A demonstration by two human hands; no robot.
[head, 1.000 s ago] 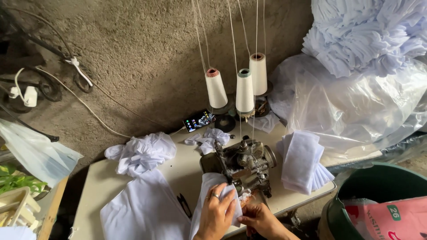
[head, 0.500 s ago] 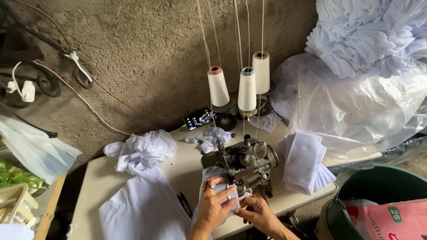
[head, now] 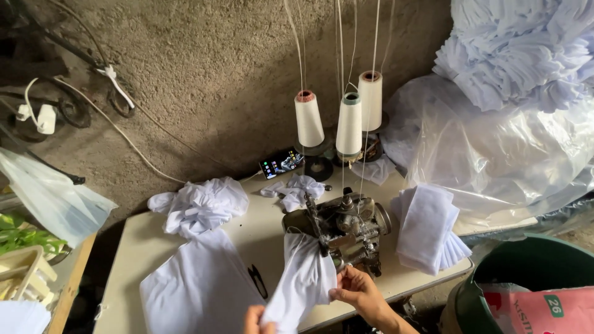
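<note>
Now both hands have slipped back toward the near edge of the table [head: 260, 226], and the white cloth [head: 303, 281] trails from the sewing machine [head: 340, 229] down to them; earlier they pressed close against the machine. That suggests the piece is being drawn out from the needle area. The left hand [head: 255, 320], barely in view at the bottom, pinches the cloth's lower end. The right hand [head: 359, 291] curls its fingers onto the cloth's right edge. The fabric looks soft and thin, hanging in loose folds. Further back stand three cones of thread [head: 346, 124], smooth and tapered. A neat stack of white pieces [head: 427, 226] lies right of the grey metal machine.
</note>
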